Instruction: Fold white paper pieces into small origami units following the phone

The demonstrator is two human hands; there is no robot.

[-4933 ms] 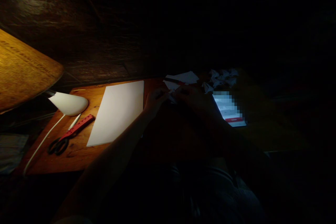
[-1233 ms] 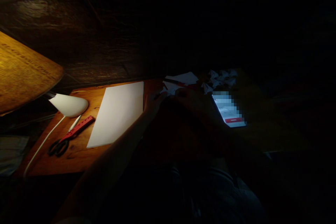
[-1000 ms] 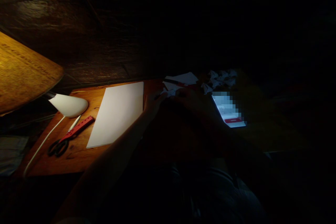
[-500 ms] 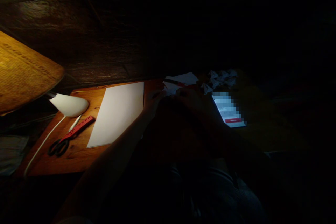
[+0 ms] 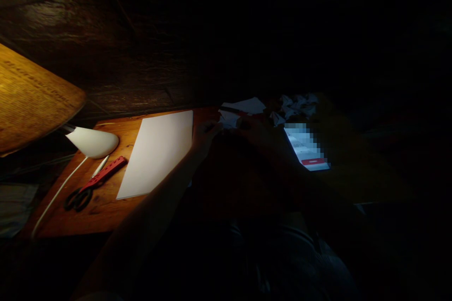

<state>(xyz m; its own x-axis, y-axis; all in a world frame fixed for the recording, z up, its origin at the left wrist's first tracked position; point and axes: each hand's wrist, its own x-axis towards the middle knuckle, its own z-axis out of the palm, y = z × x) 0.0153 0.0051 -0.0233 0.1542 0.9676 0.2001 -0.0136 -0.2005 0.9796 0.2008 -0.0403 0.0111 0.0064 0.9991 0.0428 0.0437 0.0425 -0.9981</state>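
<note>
The scene is very dark. My left hand [image 5: 205, 134] and my right hand [image 5: 256, 131] meet over the middle of a wooden table [image 5: 102, 207], beside a small white piece of paper [image 5: 228, 120]. Their fingers look curled round it, but shadow hides the grip. A large white sheet [image 5: 157, 153] lies flat just left of my left hand. A lit phone [image 5: 306, 146] lies right of my right hand.
A white lamp [image 5: 92, 141] with its cord glows at the left. Black-handled scissors [image 5: 79, 196], a red ruler [image 5: 104, 174] and a pen [image 5: 100, 165] lie beneath it. Paper scraps [image 5: 243, 105] and crumpled paper [image 5: 298, 103] sit at the far edge. A woven hat brim [image 5: 31, 99] fills the upper left.
My hands stay together at the table's middle with only small shifts. Less of the small paper shows between them than several seconds ago.
</note>
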